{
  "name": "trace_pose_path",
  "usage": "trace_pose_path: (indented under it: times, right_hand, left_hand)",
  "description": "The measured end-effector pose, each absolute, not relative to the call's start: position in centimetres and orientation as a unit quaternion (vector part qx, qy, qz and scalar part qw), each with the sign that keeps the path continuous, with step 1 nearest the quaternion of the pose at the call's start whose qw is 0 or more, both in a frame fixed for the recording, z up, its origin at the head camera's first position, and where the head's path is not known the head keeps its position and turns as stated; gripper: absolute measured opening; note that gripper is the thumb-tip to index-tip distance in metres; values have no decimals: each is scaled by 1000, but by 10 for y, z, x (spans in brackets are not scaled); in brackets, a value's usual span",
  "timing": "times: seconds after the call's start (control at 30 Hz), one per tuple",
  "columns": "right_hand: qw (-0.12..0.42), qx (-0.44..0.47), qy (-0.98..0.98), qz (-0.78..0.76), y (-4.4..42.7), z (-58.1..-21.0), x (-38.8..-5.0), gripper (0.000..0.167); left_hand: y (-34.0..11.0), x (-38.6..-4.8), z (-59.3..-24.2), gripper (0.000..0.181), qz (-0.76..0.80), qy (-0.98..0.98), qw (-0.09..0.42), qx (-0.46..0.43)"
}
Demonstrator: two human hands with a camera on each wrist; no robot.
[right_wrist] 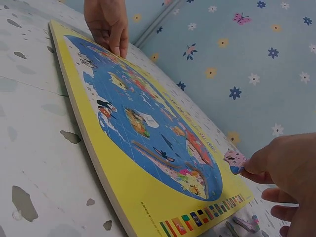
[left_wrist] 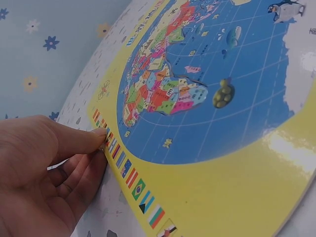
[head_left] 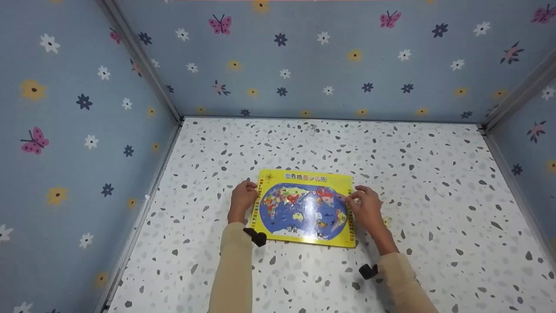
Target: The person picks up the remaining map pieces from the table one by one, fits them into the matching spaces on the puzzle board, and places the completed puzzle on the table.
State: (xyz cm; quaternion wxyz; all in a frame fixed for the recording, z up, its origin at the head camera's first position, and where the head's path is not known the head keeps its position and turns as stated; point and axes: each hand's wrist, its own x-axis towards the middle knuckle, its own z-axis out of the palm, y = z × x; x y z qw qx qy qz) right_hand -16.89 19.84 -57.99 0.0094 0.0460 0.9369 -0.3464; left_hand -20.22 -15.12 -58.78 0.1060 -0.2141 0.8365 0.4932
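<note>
A yellow-bordered world map jigsaw puzzle board [head_left: 304,241] lies flat on the speckled table, with rows of small flags along its sides. At the board's left edge, my left hand [head_left: 244,198] pinches the rim, thumb on top by the flags in the left wrist view. My right hand [head_left: 365,204] is over the right edge. Between its thumb and finger it pinches a small pink and blue puzzle piece [right_wrist: 235,161], raised above the board in the right wrist view. Glare hides part of the map's middle.
Another small puzzle piece [right_wrist: 247,223] lies on the table beside the flag border in the right wrist view. Blue flowered panels [head_left: 304,56] wall the white speckled table [head_left: 434,182] at the back, left and right.
</note>
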Motion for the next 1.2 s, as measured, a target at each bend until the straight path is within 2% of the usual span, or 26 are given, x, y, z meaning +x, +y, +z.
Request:
trace_pose_path:
  times: [0.93,1.2]
  right_hand:
    - [42,10,943,-331,185,-581,-172,25]
    - [56,0,951,-305,181,-578,-177,25]
  left_hand:
    - [-151,-207,-589,24,479,837,120,-235]
    - [-150,-205,-590,23,474,850,97,-209]
